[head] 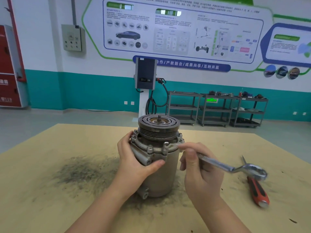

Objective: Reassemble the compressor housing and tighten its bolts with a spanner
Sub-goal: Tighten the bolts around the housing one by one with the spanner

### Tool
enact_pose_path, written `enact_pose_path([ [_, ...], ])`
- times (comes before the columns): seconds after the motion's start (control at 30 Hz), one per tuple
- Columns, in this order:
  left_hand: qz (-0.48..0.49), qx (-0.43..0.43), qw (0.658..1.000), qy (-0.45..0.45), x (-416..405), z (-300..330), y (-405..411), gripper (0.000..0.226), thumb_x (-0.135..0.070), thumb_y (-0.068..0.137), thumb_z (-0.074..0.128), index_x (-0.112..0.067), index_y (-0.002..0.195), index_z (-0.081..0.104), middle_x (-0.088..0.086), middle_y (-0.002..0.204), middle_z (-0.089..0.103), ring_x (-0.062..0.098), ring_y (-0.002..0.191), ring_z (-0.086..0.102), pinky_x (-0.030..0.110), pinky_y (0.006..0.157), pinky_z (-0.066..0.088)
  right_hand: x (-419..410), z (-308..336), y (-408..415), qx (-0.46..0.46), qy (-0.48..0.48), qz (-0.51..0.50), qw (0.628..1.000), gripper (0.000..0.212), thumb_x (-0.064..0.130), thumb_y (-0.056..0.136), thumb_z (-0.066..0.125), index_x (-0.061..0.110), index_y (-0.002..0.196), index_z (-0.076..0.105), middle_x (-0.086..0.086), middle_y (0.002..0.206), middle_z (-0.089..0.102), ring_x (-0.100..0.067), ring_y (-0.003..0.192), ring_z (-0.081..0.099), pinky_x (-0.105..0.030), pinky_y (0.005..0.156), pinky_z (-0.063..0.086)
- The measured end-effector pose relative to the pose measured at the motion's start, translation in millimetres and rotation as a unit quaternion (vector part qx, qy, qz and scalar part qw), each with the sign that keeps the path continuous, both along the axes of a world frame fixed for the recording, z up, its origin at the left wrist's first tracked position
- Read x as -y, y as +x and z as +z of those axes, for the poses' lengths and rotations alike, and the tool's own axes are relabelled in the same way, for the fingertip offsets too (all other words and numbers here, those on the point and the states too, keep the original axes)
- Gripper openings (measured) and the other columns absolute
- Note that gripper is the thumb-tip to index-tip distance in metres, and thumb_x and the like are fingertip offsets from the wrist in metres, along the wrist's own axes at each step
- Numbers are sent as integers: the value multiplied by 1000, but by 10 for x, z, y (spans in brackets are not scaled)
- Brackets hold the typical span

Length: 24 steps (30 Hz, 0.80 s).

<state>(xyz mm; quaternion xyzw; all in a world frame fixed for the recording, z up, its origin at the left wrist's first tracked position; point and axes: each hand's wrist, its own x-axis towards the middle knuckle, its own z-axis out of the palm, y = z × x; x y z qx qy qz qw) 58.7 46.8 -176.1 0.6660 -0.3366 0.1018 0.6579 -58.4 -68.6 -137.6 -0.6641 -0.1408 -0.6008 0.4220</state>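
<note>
The compressor (161, 175) stands upright at the table's centre, grey body below, grooved pulley (158, 126) on top. Several bolts (150, 147) ring its flange. My left hand (134, 160) grips the housing from the left, thumb across the front. My right hand (200, 170) pinches the shank of a silver ring spanner (217, 163). The spanner's near end sits on a front bolt (166, 144) of the flange. Its free ring end (257, 172) points out to the right above the table.
A red-handled screwdriver (258, 192) lies on the table to the right, under the spanner's free end. The tan tabletop (50, 199) has a dark smear of grit left of the compressor. Metal shelf carts (217, 110) and a charger post (145, 74) stand far behind.
</note>
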Motion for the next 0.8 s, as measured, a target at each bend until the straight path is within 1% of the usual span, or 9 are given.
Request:
enact_pose_path([
  [0.1, -4, -10, 1000, -5, 2, 18, -18, 92, -63, 43, 79, -58, 118, 24, -36, 128, 26, -22, 121, 35, -2, 94, 32, 8, 110, -39, 16, 164, 29, 986, 28, 41, 97, 47, 32, 81, 69, 8, 60, 55, -11, 47, 51, -18, 48, 42],
  [0.17, 3, -12, 1000, 0, 5, 34, -39, 85, -64, 48, 74, -59, 116, 23, -35, 128, 26, -24, 119, 34, -4, 91, 32, 37, 162, -50, -22, 277, 83, 957, 37, 45, 98, 50, 22, 74, 67, 3, 56, 53, -15, 45, 48, -21, 48, 41],
  [0.27, 17, 0, 1000, -4, 17, 57, -85, 78, -67, 53, 68, -58, 116, 23, -42, 121, 23, -28, 117, 32, -8, 90, 28, 89, 180, -17, -74, 378, 201, 901, 37, 42, 86, 50, 9, 75, 61, -1, 53, 50, -14, 42, 43, -21, 44, 39],
  [0.37, 29, 16, 999, -16, 41, 60, -139, 80, -71, 59, 66, -49, 125, 25, -38, 123, 23, -30, 116, 30, -9, 90, 25, 119, 180, 32, -114, 393, 249, 878, 34, 38, 83, 51, 6, 77, 59, -2, 52, 49, -13, 41, 42, -20, 43, 37],
  [0.43, 39, 19, 999, -21, 52, 52, -164, 92, -76, 63, 71, -40, 134, 26, -30, 127, 27, -28, 119, 29, -8, 92, 24, 152, 197, 46, -134, 391, 272, 869, 31, 35, 83, 52, 5, 78, 59, -3, 53, 49, -13, 42, 42, -20, 43, 37],
  [0.5, 47, 12, 999, -18, 54, 48, -181, 106, -75, 55, 75, -35, 140, 26, -17, 128, 30, -21, 121, 31, -8, 93, 23, 207, 217, 43, -160, 397, 307, 850, 29, 33, 83, 53, 5, 77, 60, -4, 54, 49, -13, 41, 42, -21, 43, 38],
  [0.6, 65, 7, 998, -9, 63, 40, -191, 124, -70, 41, 74, -25, 147, 27, -14, 131, 27, -6, 122, 33, -10, 92, 20, 281, 231, 27, -194, 389, 329, 838, 30, 32, 86, 51, 5, 77, 60, -5, 55, 49, -13, 41, 42, -22, 43, 40],
  [0.67, 72, 6, 997, -10, 80, 27, -199, 127, -69, 39, 74, -24, 147, 27, -14, 128, 27, -6, 121, 30, -11, 90, 19, 275, 215, 35, -187, 377, 318, 849, 32, 34, 85, 52, 7, 74, 64, -4, 55, 49, -12, 42, 43, -21, 44, 40],
  [0.8, 87, -2, 996, -17, 103, 21, -211, 131, -73, 38, 71, -23, 150, 24, -18, 121, 25, -7, 120, 28, -12, 88, 17, 145, 87, 68, -115, 321, 200, 919, 39, 45, 88, 55, 16, 68, 70, -3, 55, 54, -13, 45, 48, -20, 47, 42],
])
